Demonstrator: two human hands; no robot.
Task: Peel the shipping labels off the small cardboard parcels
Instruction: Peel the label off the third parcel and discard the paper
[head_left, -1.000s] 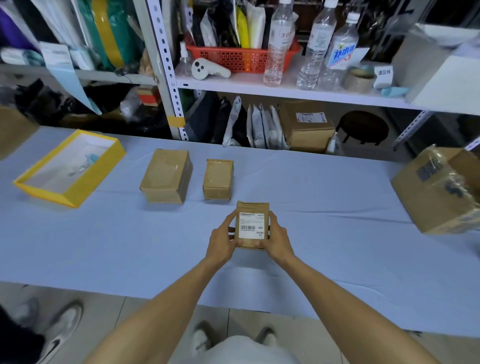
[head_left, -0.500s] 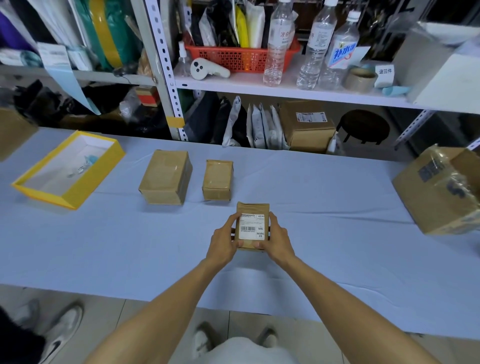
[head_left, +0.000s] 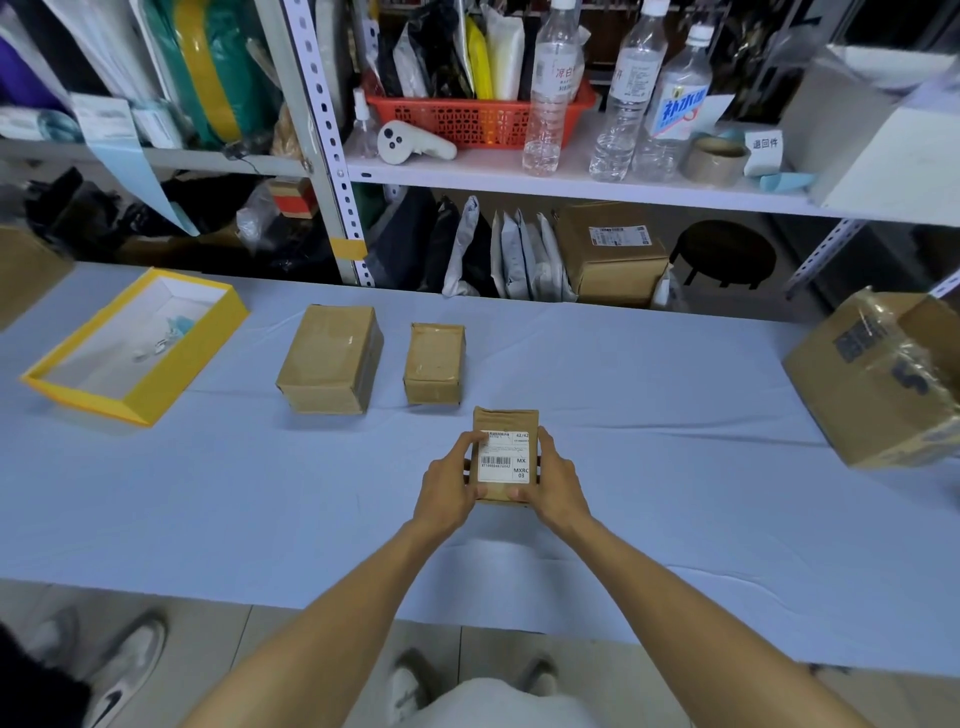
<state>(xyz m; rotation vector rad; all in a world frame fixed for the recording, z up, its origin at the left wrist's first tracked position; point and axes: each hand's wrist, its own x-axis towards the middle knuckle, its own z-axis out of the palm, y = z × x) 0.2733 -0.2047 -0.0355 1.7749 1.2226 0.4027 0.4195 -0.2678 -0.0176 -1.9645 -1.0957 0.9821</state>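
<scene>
A small brown cardboard parcel (head_left: 505, 420) sits between both my hands at the middle of the blue table (head_left: 675, 493). A white shipping label (head_left: 504, 457) with a barcode covers its top. My left hand (head_left: 448, 483) grips the parcel's left side, its thumb on the label's upper left corner. My right hand (head_left: 557, 480) grips the right side, fingers curled round the edge. Two more brown parcels lie farther back with no label showing: a larger one (head_left: 330, 358) and a smaller one (head_left: 434, 362).
A yellow-rimmed shallow box (head_left: 140, 387) lies at the left. A large cardboard box (head_left: 878, 379) wrapped in plastic stands at the right edge. Shelves with bottles, a red basket and packages run behind the table. Someone's shoes show at the lower left.
My left thumb has slid up to the label's upper left corner. The parcel and my right hand stay almost where they were.
</scene>
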